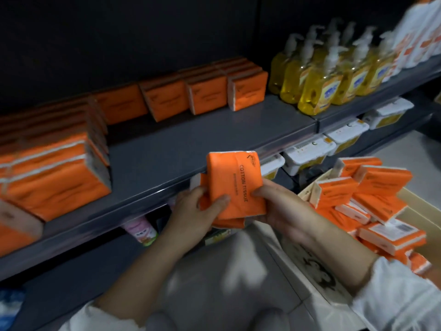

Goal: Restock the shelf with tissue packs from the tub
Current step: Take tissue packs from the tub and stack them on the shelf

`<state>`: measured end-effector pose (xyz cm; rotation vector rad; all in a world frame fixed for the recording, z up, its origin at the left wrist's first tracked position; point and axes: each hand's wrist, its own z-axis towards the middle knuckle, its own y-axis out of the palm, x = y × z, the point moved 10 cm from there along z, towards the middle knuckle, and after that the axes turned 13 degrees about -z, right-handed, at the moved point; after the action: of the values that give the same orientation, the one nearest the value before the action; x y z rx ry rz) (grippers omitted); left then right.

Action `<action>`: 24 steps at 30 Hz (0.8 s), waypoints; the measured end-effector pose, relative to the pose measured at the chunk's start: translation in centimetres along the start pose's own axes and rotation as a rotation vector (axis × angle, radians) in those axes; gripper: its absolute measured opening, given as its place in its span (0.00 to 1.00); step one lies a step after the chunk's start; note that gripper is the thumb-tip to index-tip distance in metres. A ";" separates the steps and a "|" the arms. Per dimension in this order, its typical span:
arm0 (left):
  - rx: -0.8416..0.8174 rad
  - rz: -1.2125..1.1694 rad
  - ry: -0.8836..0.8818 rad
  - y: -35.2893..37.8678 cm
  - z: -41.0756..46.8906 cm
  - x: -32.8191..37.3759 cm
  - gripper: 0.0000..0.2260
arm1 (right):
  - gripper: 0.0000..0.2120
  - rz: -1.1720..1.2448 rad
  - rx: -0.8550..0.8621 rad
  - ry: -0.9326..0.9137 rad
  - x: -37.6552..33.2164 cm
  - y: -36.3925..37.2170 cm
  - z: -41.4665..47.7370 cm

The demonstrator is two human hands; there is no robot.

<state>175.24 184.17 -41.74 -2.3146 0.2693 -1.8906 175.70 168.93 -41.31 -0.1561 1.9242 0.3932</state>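
Observation:
I hold a small stack of orange tissue packs (235,180) marked "COTTON TISSUE" in front of the grey shelf's (191,137) front edge. My left hand (198,209) grips the stack from the left and below, my right hand (281,206) from the right. A cream tub (415,211) at the right holds several more orange packs (372,194) in a loose pile. On the shelf, orange packs stand in a row at the back (205,94) and in a taller block at the left (52,168).
Yellow pump soap bottles (329,75) stand on the shelf to the right of the tissue row. White-lidded tubs (307,156) sit on the lower shelf. White and orange bags (420,34) fill the top right. A pink item (140,230) lies under the shelf.

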 end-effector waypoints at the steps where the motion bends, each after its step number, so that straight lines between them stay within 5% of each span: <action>1: -0.010 0.012 0.007 -0.6 -0.3 0.0 0.33 | 0.14 -0.008 -0.001 -0.009 -0.3 0.8 0.1; 4: 0.063 0.066 0.096 -3.4 -1.9 1.3 0.31 | 0.14 -0.050 -0.007 -0.041 -1.2 3.4 0.3; 10: 0.605 0.062 0.481 -13.9 -7.7 6.8 0.11 | 0.09 0.048 0.046 0.021 -1.4 7.4 1.4; 17: 0.820 -0.094 0.665 -22.2 -13.4 8.8 0.04 | 0.10 -0.043 0.040 -0.089 -3.6 12.0 2.6; 24: 1.279 -0.346 0.832 -30.2 -18.7 7.2 0.09 | 0.22 -0.902 0.049 -0.662 -8.6 20.5 2.9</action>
<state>159.81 212.06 -24.45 -0.7300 -1.0100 -2.0519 175.52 188.50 -30.30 -0.7282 1.0562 -0.2013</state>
